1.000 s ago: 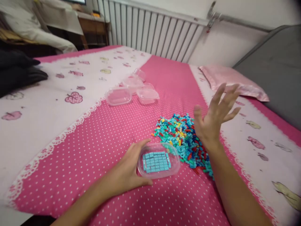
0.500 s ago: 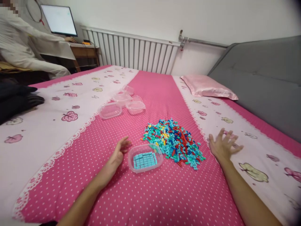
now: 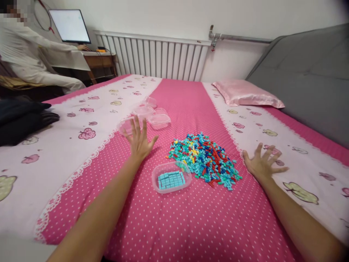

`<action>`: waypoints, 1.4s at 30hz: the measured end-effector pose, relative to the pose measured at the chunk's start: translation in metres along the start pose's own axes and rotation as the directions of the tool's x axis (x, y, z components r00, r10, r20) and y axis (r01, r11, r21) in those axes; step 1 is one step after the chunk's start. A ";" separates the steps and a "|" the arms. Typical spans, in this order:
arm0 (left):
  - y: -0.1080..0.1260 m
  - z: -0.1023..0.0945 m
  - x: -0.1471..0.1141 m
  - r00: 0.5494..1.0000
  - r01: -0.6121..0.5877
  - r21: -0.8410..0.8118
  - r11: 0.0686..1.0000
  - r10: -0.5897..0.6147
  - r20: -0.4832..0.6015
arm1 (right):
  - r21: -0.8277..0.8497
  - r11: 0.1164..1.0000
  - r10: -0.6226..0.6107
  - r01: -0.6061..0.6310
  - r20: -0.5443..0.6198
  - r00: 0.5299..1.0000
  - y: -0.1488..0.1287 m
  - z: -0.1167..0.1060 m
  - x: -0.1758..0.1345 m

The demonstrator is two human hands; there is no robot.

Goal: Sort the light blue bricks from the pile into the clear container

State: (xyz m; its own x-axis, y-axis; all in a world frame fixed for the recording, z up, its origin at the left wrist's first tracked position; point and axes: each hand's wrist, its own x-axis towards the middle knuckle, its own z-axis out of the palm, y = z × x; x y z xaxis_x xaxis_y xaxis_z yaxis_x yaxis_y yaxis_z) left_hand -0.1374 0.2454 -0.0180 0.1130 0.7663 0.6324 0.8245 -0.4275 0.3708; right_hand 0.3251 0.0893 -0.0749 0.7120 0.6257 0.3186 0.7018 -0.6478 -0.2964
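Note:
My left hand (image 3: 139,142) is open with its fingers spread, holding nothing. Its fingertips overlap the nearest of several clear plastic containers (image 3: 159,120) in my view; whether they touch it I cannot tell. My right hand (image 3: 262,162), also open and spread, is over the floral strip of the bedspread, right of a heap of small building bricks (image 3: 204,158) in light blue, green, red, dark blue and yellow. Between my arms sits a clear plastic tub (image 3: 156,185) with light blue bricks (image 3: 171,180) laid in neat rows inside, just left of the heap.
A pink polka-dot bedspread (image 3: 207,222) lies under everything. At the back right are a pink pillow (image 3: 247,94) and a grey headboard (image 3: 305,69). Dark folded cloth (image 3: 24,120) lies at the left. Beyond the bed, a person in white (image 3: 27,47) sits at a desk with a monitor (image 3: 70,25).
My left hand has moved forward from beside the tub toward the clear containers, and its fingers have spread. My right hand stays spread in about the same place. The view has shifted slightly.

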 end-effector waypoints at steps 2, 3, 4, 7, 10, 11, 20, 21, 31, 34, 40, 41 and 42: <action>-0.004 0.018 0.001 1.000 -0.008 0.016 1.000 0.008 0.024 | -0.012 1.000 -0.001 0.001 0.002 1.000 0.001 0.003 0.003; -0.005 0.023 -0.002 0.999 -0.019 0.025 1.000 0.018 0.035 | -0.019 1.000 -0.002 0.002 0.002 1.000 0.002 0.004 0.004; -0.006 0.027 -0.005 0.999 -0.032 0.034 0.999 0.031 0.043 | -0.026 1.000 -0.002 0.002 0.002 1.000 0.003 0.005 0.004; -0.008 0.030 -0.014 0.996 -0.066 0.064 0.996 0.062 0.063 | -0.041 0.999 0.009 -0.008 0.010 1.000 0.003 0.005 0.004; -0.008 0.028 -0.015 0.995 -0.072 0.095 0.993 0.065 0.074 | -0.044 0.998 0.042 -0.040 0.042 0.998 0.001 0.003 0.003; -0.007 0.028 -0.015 0.995 -0.071 0.103 0.992 0.064 0.076 | -0.044 0.998 0.052 -0.050 0.052 0.997 0.000 0.002 0.002; -0.003 0.024 -0.016 0.994 -0.093 0.114 0.989 0.086 0.067 | -0.036 0.996 0.082 -0.080 0.058 0.995 0.001 0.004 0.005; -0.002 0.023 -0.017 0.994 -0.095 0.114 0.989 0.089 0.062 | -0.036 0.997 0.067 -0.065 0.042 0.997 0.001 0.004 0.004; -0.002 0.015 -0.022 1.000 -0.029 0.137 0.990 0.029 0.005 | -0.116 0.992 -0.075 0.045 -0.268 0.960 -0.010 -0.007 -0.011; -0.003 0.017 -0.024 1.000 -0.001 0.162 0.987 0.000 0.003 | -0.150 0.989 -0.052 0.008 -0.290 0.956 -0.007 -0.005 -0.008; -0.004 0.017 -0.021 0.999 0.004 0.218 0.976 -0.014 0.044 | -0.237 0.971 -0.019 -0.039 -0.240 0.971 -0.002 -0.003 0.001; -0.004 0.017 -0.019 0.998 -0.006 0.221 0.975 -0.009 0.066 | -0.251 0.967 -0.010 -0.043 -0.205 0.979 -0.001 -0.004 0.002; -0.006 0.017 -0.018 0.996 -0.017 0.220 0.975 -0.003 0.092 | -0.265 0.963 0.002 -0.045 -0.162 0.987 0.000 -0.004 0.004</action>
State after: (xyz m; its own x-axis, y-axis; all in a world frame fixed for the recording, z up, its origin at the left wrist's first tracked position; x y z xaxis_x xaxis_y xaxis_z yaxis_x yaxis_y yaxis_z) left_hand -0.1344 0.2423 -0.0433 0.1612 0.8087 0.5657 0.9243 -0.3246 0.2006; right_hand 0.3279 0.0899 -0.0701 0.7006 0.5460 0.4594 0.6381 -0.7675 -0.0610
